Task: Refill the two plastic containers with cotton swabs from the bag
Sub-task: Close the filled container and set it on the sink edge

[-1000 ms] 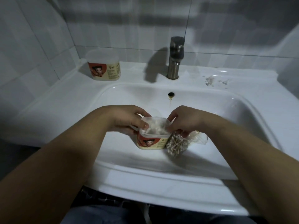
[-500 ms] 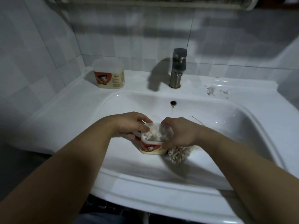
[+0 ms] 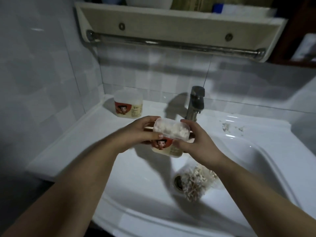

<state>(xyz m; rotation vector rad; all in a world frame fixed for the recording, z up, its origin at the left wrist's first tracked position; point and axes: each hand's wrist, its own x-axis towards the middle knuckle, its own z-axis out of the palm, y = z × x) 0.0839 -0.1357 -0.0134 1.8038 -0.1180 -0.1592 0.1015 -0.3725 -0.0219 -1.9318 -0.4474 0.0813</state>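
Both hands are grasping one plastic container (image 3: pixel 168 141) above the sink basin (image 3: pixel 145 182): the left hand (image 3: pixel 136 134) is curling round its left end with the thumb on the labelled front, and the right hand (image 3: pixel 199 144) is wrapping the right end, fingers behind and thumb in front. The step in hand appears to be closing or carrying off this container. It is best done by keeping the box level, pressing evenly at both ends so that the translucent top seats all round, and holding the grip low enough that the fingers are not fouling the rim. Whether the top is fully seated cannot be told. Between the two hands, white cotton swabs (image 3: pixel 171 131) are showing packed up to the top of the held container, so it is judged full. Beyond the left hand, well apart, a second container (image 3: pixel 128 107) is standing upright on the counter (image 3: pixel 95 129) in the corner, its lid on and its fill unreadable. Below the right hand, the bag (image 3: pixel 195 185) is lying in the basin beside the drain (image 3: pixel 178 183), with many swabs inside it. A faucet (image 3: pixel 196 103) is rising just beyond the right hand.
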